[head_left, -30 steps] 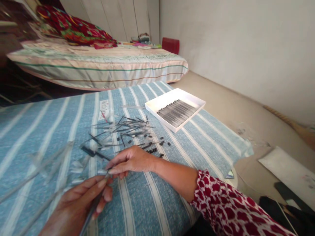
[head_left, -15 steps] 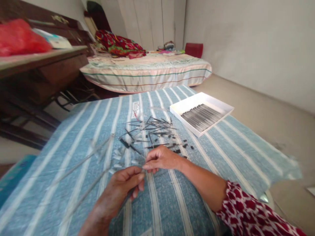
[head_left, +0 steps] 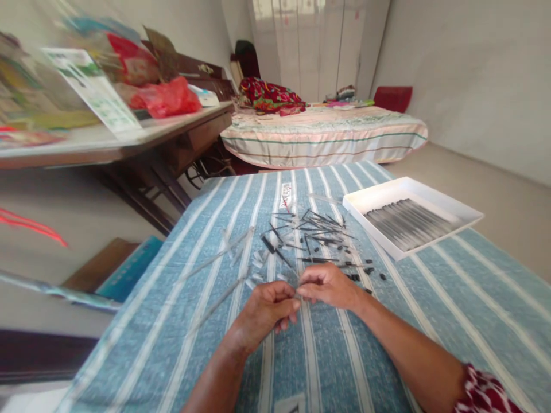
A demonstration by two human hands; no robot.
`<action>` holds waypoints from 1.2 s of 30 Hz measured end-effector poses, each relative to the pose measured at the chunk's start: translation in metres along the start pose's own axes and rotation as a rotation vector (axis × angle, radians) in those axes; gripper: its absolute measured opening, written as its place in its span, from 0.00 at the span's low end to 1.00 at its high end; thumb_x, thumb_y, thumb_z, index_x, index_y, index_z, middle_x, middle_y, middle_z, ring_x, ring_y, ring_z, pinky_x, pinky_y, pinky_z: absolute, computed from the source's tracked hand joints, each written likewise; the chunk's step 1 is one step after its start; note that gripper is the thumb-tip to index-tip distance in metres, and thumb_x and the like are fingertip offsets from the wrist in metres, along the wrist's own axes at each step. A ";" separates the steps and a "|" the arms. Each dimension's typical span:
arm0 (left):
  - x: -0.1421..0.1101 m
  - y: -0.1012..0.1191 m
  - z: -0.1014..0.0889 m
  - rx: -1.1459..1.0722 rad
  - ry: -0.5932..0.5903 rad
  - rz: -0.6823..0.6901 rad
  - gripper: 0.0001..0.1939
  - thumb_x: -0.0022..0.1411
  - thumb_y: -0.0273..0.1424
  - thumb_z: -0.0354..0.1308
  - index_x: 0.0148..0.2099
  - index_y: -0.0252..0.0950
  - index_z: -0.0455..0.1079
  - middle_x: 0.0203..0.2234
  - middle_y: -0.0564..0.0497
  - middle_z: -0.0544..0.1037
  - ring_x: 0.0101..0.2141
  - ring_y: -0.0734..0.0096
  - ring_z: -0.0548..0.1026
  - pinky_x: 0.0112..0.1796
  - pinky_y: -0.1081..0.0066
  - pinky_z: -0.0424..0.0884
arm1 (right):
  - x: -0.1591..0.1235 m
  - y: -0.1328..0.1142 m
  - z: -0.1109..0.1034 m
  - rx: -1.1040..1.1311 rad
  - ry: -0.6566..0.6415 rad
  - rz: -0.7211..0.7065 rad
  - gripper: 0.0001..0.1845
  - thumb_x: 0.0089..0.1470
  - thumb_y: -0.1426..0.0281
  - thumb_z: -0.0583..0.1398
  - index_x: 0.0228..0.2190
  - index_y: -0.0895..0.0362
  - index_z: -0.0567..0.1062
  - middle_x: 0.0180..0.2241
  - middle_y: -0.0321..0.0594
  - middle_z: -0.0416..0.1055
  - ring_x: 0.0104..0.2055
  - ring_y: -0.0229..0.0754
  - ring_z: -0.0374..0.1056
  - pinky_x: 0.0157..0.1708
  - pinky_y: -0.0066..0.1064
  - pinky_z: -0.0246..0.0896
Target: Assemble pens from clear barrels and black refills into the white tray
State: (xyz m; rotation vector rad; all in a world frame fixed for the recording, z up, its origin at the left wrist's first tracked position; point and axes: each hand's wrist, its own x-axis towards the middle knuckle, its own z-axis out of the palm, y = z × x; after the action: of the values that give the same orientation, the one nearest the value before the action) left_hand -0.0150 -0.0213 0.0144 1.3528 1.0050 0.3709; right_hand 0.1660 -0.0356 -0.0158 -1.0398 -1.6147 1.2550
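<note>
My left hand (head_left: 269, 312) is closed in a pinch over the striped cloth, and its fingertips meet those of my right hand (head_left: 325, 285), which also pinches. Whatever thin piece lies between them is too small and blurred to name. Just beyond the hands lie thin black rods (head_left: 321, 223) in a loose scatter. Small black caps (head_left: 369, 270) are strewn to the right of them. Short clear plastic pieces (head_left: 260, 258) lie near my left hand. Two long clear strips (head_left: 219, 301) rest farther left on the cloth.
A white open box (head_left: 374, 244) at the right holds a row of thin grey-black pens or tubes (head_left: 408, 221). Blue-and-white striped cloth (head_left: 172, 321) covers the table. At the left stands a desk (head_left: 172, 132) with a red plastic bag (head_left: 167, 97). A bed (head_left: 327, 137) is behind.
The view has swung left, so the table, box and hands appear farther right, and more of the desk shows. Both hands remain pinched together fingertip to fingertip.
</note>
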 end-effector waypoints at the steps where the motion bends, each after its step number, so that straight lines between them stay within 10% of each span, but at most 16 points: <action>1: 0.000 0.000 0.001 0.003 -0.005 -0.003 0.08 0.50 0.33 0.59 0.30 0.32 0.67 0.16 0.55 0.72 0.14 0.82 0.63 0.15 0.81 0.56 | 0.000 0.001 0.001 -0.035 0.003 0.004 0.16 0.50 0.61 0.59 0.20 0.60 0.69 0.15 0.31 0.63 0.17 0.31 0.60 0.17 0.21 0.53; 36: -0.004 -0.001 0.007 -0.043 0.039 -0.014 0.07 0.45 0.30 0.60 0.26 0.34 0.64 0.14 0.59 0.70 0.14 0.82 0.63 0.15 0.80 0.55 | -0.006 0.002 0.002 -0.149 -0.024 0.058 0.20 0.51 0.55 0.57 0.20 0.58 0.68 0.16 0.32 0.65 0.17 0.32 0.60 0.17 0.22 0.54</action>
State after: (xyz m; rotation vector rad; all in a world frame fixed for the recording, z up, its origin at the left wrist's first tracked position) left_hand -0.0119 -0.0290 0.0142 1.3036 1.0332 0.4077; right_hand 0.1666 -0.0415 -0.0188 -1.1746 -1.7286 1.2040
